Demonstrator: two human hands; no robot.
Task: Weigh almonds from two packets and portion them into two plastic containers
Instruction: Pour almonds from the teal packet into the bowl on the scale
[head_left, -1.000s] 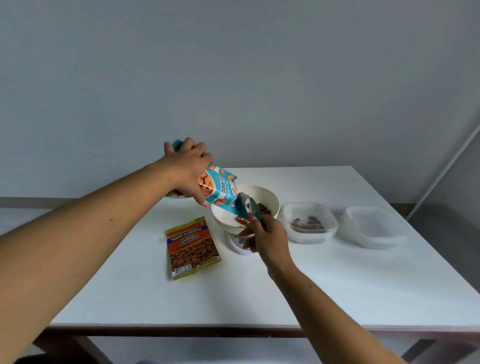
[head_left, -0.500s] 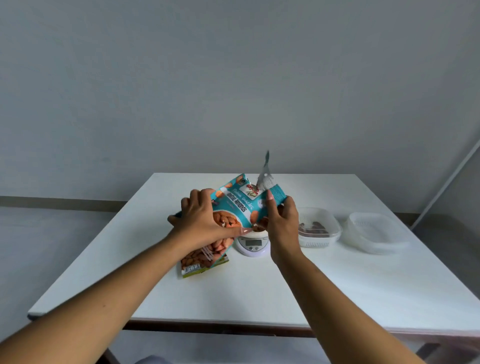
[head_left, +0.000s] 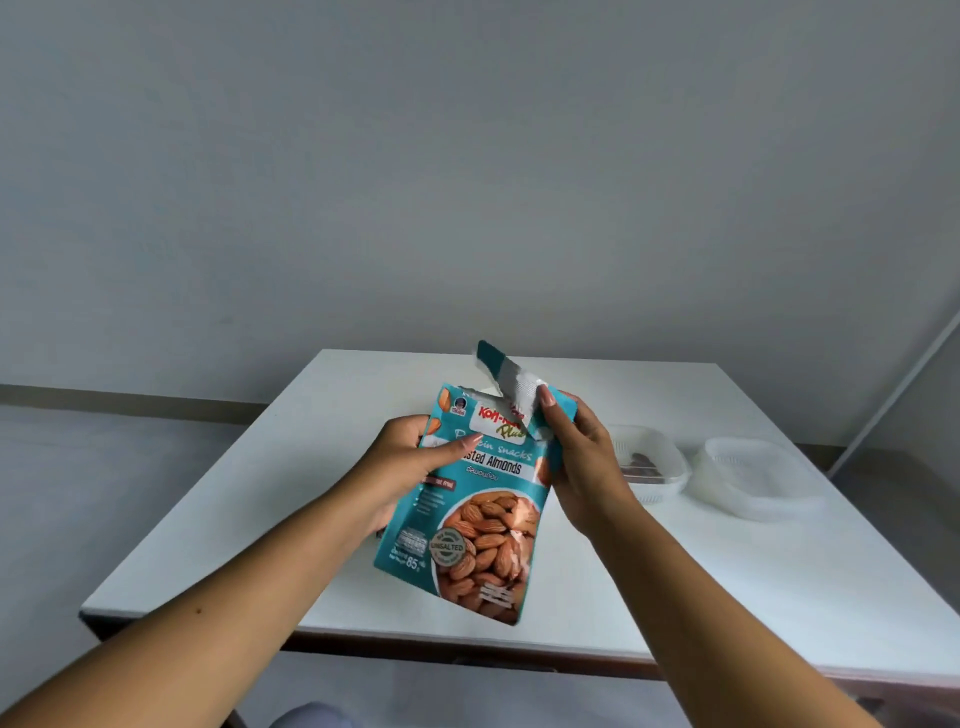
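Note:
I hold a teal packet of roasted almonds upright in the air above the white table. My left hand grips its left side near the top. My right hand pinches the torn top strip at the packet's right corner, and the silver strip sticks up. A clear plastic container with a few almonds in it sits to the right, partly behind my right hand. Further right stands a second clear plastic container. The packet hides the scale, the bowl and the other packet.
The table's near edge runs below the packet. A grey wall stands behind the table, and floor shows at the left and right.
The packet went from tipped over the bowl to upright and closer to me. Both hands have come up with it, and the packet now covers the scale and the orange packet.

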